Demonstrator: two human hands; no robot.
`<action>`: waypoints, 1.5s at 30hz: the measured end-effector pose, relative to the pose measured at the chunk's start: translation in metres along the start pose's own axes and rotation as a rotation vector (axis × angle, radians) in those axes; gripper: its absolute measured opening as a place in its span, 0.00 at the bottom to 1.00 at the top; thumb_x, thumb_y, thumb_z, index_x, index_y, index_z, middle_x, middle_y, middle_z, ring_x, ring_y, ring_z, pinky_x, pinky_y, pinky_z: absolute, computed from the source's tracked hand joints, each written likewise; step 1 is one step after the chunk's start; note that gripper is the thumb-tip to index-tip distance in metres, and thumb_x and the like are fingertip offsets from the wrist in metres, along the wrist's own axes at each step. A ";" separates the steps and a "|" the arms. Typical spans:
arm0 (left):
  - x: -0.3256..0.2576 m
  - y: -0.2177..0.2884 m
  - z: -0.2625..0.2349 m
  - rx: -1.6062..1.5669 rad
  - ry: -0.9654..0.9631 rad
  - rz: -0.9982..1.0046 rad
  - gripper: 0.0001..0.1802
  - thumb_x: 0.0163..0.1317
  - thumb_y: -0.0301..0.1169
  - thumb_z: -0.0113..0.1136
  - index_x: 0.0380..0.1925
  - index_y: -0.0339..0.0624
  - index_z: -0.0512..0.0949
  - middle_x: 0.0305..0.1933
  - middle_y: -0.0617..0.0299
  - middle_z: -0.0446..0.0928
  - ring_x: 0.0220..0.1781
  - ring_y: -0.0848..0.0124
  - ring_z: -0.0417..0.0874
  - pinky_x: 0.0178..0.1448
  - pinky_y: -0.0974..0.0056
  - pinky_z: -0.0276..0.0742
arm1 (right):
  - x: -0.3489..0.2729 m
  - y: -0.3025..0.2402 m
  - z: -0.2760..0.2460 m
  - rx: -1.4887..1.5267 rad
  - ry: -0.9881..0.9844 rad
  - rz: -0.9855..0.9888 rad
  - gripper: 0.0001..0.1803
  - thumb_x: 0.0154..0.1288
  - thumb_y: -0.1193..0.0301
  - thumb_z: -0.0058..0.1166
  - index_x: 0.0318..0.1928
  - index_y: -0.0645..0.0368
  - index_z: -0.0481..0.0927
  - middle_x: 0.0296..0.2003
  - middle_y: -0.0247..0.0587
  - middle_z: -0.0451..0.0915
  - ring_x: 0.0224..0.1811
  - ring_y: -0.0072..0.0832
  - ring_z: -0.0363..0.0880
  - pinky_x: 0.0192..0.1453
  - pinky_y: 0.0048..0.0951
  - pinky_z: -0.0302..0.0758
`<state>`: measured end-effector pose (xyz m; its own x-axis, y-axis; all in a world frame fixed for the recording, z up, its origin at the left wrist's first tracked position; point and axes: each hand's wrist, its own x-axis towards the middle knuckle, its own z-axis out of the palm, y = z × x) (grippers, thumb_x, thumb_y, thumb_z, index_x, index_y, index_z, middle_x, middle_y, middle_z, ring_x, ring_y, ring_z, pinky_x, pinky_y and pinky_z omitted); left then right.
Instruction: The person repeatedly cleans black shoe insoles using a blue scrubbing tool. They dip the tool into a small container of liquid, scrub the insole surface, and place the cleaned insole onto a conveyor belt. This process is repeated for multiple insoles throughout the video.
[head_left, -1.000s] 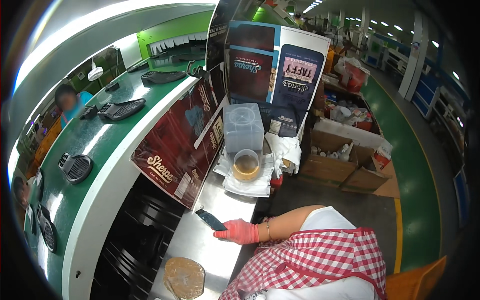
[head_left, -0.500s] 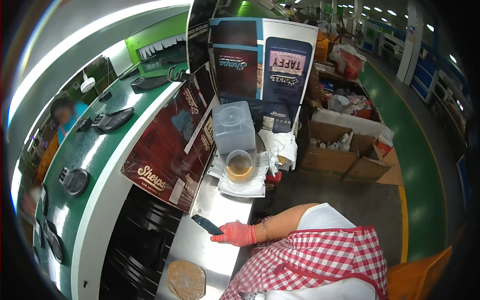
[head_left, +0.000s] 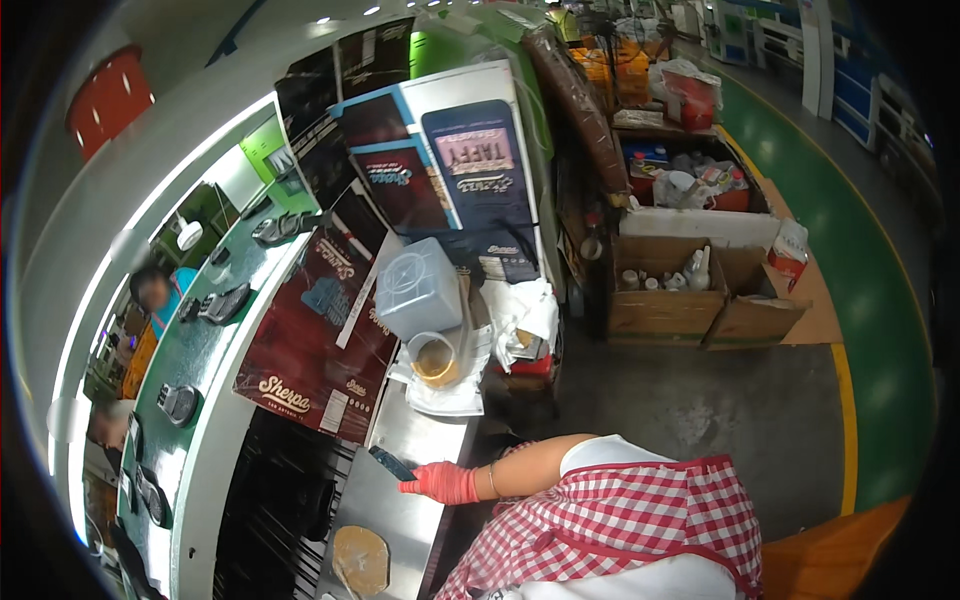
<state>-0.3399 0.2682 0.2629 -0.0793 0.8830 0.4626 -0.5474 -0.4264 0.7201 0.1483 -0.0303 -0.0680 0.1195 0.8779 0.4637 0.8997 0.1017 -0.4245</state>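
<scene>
Item: dark flat handheld device (head_left: pixel 391 463), held at its near end by a red-gloved hand (head_left: pixel 443 483) over the steel bench (head_left: pixel 420 520). It cannot be told which of the two hands this is; the other is not seen. Long axis: run from the glove up and to the left, toward the dark ribbed panel (head_left: pixel 290 490). A round brownish disc (head_left: pixel 360 560) is placed on the bench, nearer the wearer. Against the earlier frame, glove and device are found in the same pose; the view has swung, so the storage boxes (head_left: pixel 680 300) are shown larger
</scene>
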 end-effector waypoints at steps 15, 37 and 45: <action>-0.350 -0.112 0.193 1.322 -0.649 0.024 0.30 0.63 0.41 0.53 0.62 0.37 0.63 0.64 0.50 0.66 0.66 0.56 0.66 0.67 0.60 0.62 | -0.024 0.011 -0.138 0.194 0.431 -0.195 0.29 0.64 0.71 0.49 0.66 0.41 0.63 0.23 0.41 0.71 0.22 0.36 0.73 0.25 0.33 0.71; -0.410 -0.248 0.203 -0.502 -0.014 -1.471 0.26 0.68 0.39 0.38 0.63 0.39 0.60 0.60 0.46 0.68 0.57 0.47 0.74 0.56 0.52 0.78 | 0.048 0.103 -0.227 0.663 0.264 0.662 0.16 0.63 0.63 0.56 0.44 0.63 0.81 0.29 0.37 0.80 0.26 0.20 0.76 0.33 0.20 0.73; -0.379 -0.259 0.232 -0.491 -0.230 -1.237 0.31 0.61 0.32 0.39 0.66 0.44 0.54 0.58 0.42 0.69 0.56 0.50 0.76 0.53 0.52 0.79 | 0.053 0.104 -0.242 0.676 0.290 0.672 0.15 0.65 0.63 0.54 0.43 0.62 0.81 0.35 0.32 0.80 0.28 0.17 0.75 0.32 0.17 0.70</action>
<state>0.0251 -0.0017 0.0212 0.7927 0.5606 -0.2395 -0.4004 0.7751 0.4888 0.3496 -0.0869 0.1007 0.6953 0.7120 0.0982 0.1903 -0.0505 -0.9804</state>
